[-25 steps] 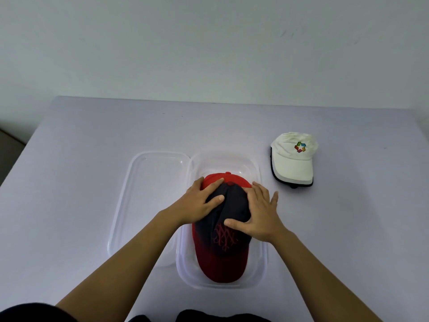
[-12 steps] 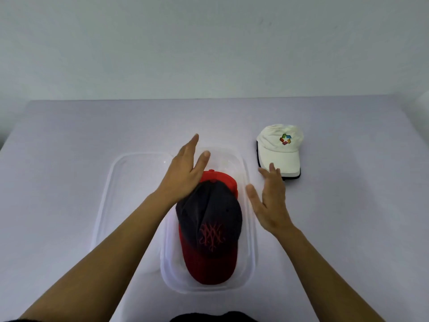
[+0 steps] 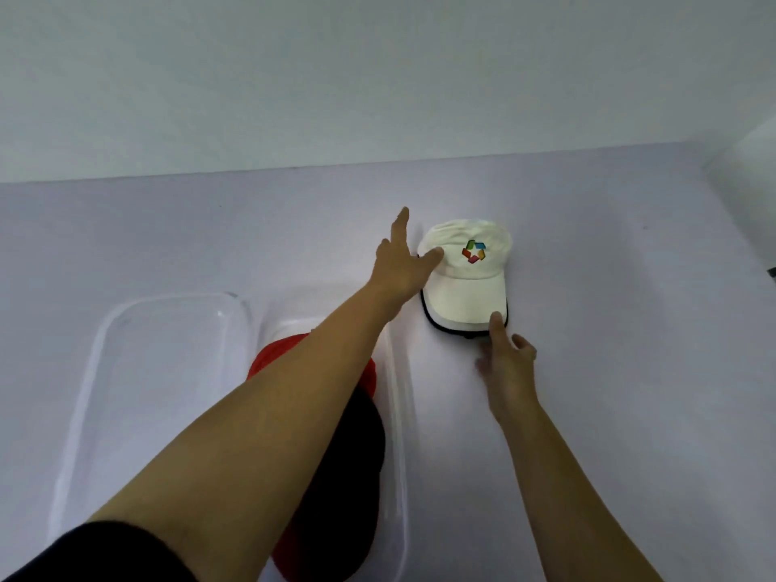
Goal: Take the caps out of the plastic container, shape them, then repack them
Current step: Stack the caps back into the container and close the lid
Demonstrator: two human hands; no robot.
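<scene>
A white cap [image 3: 466, 283] with a coloured logo and a dark-edged brim lies on the table, right of the clear plastic container [image 3: 399, 413]. My left hand [image 3: 403, 262] is stretched across the container, fingers spread, its thumb touching the cap's left side. My right hand [image 3: 506, 363] is open at the brim's near edge, one fingertip on it. A red and black cap [image 3: 361, 447] lies inside the container, mostly hidden under my left forearm.
The container's clear lid [image 3: 168, 371] lies flat to the left of the container. The pale table [image 3: 630, 371] ends at a white wall behind; its right corner shows at the far right.
Both hands have left the red and black cap in the container and moved up and right to the white cap. The camera has shifted closer and to the right.
</scene>
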